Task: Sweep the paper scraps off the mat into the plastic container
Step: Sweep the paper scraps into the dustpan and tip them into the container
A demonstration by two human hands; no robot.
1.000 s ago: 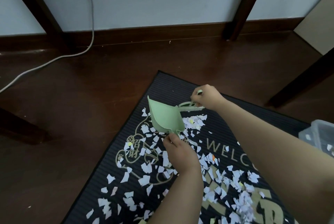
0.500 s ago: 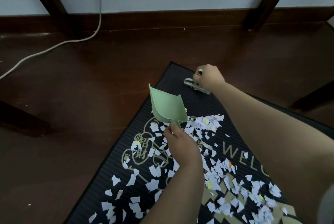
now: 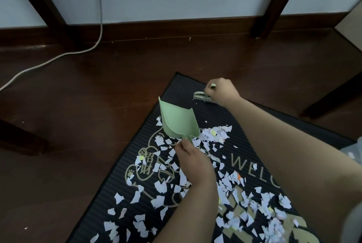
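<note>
A dark wooden floor [image 3: 78, 125] fills the frame, with a black ribbed welcome mat [image 3: 215, 109] lying slantwise from the centre to the lower right. White paper scraps [image 3: 160, 186] are strewn over most of the mat, with a denser heap at centre frame, just right of the green dustpan [image 3: 176, 123]. The dustpan is tilted with its mouth toward the upper left, its rear edge at the heap. The left hand [image 3: 194, 161], just below it, grips its short handle with curled fingers. Above and to the right, near the mat's top corner, the right hand [image 3: 222, 92] is closed around the handle of a small green brush [image 3: 201, 96], whose bristles touch bare mat. The plastic container [image 3: 355, 147] shows only as a pale sliver at the right edge, beside the mat. A white cable [image 3: 99, 27] trails across the upper left, and dark furniture legs [image 3: 274, 7] stand against the pale wall.
</note>
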